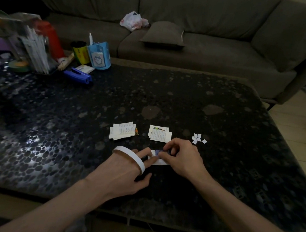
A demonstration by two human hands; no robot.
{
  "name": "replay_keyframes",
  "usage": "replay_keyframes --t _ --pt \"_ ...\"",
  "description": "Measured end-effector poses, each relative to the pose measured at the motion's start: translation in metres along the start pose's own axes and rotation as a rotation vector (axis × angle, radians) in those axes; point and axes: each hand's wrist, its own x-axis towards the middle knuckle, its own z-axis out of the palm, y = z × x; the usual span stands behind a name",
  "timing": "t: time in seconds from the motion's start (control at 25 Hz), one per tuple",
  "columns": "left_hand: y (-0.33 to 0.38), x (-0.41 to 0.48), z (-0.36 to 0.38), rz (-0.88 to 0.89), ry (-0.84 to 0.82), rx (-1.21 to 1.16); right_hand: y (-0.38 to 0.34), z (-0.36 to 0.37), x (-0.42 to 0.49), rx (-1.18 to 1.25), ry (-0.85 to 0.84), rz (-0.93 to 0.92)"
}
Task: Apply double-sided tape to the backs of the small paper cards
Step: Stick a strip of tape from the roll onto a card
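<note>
Straight fingers of the left hand (124, 173), ringed by the tape roll (138, 161), pinned a card (160, 162) beneath them to the tabletop (218, 156). The right hand (183, 158) pinched its edge, apparently seating tape. Next, firm pressing.

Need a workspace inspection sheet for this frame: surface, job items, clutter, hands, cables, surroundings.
surface: table, dark, glossy, pebble-patterned.
job's things: tape roll ringed over left hand; card flat under both hands; left pile and right pile behind it; white scraps further right.
clutter: stapler, blue cup, yellow can at far left corner.
grippers: left hand's straight fingers press the card; right hand has curled fingers pinching at the card's far edge.
cables: nothing seen.
surroundings: sofa behind the table, with cushion and bag on it.
</note>
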Motion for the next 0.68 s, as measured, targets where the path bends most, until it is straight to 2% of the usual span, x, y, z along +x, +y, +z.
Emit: replay_keyframes --t 0.44,0.68 --pt "-0.0103 -0.0099 -0.0005 0.031 -0.089 -0.075 0.0017 0.0012 0.0047 0.022 -0.01 0.017" --pt "-0.0072 -0.0084 -0.0011 0.036 -0.091 -0.104 0.0043 -0.0082 0.0077 0.187 -0.069 0.056"
